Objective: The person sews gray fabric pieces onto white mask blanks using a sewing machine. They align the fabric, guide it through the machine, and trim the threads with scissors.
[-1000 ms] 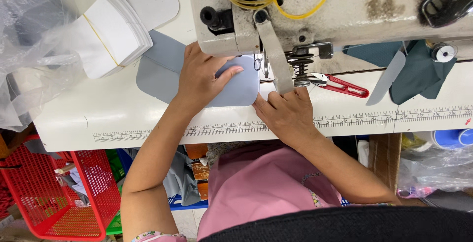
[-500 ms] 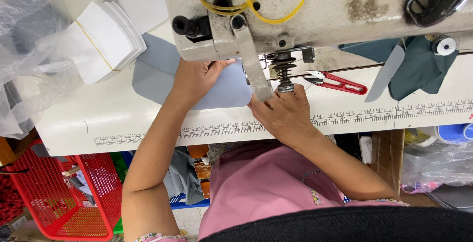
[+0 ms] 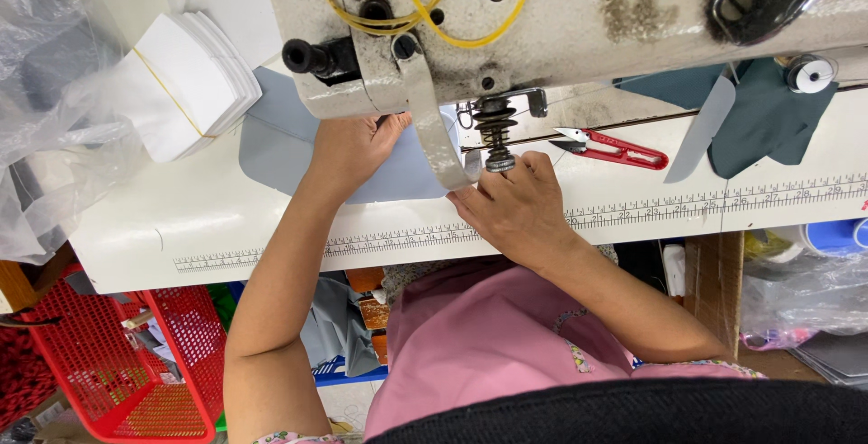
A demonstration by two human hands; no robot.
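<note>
At the far left a crumpled clear plastic bag (image 3: 54,127) is seen, and beside it a stack of white cut pieces (image 3: 194,82) bound by a thin yellow rubber band. Below the table edge a red mesh basket (image 3: 127,363) stands.

The grey-blue fabric piece (image 3: 280,141), smooth and rounded at its corner, lies flat on the white table (image 3: 136,227), reaching under the sewing machine (image 3: 588,10). The left hand (image 3: 348,150) is laid flat on it, fingers spread and pressing down, nothing gripped. The right hand (image 3: 515,204) rests near the needle area, fingers curled low at the fabric's near edge; whether anything is pinched there cannot be told.

The step in hand is judged to be the feeding of the fabric under the presser foot. For the next move, steady even pressure from both hands and a slow turn along the curved edge would be called for.

The machine's body is worn cream metal, with yellow cord looped on it. Further right, red thread snips (image 3: 610,147) lie on the table, then dark teal fabric scraps (image 3: 768,118).
</note>
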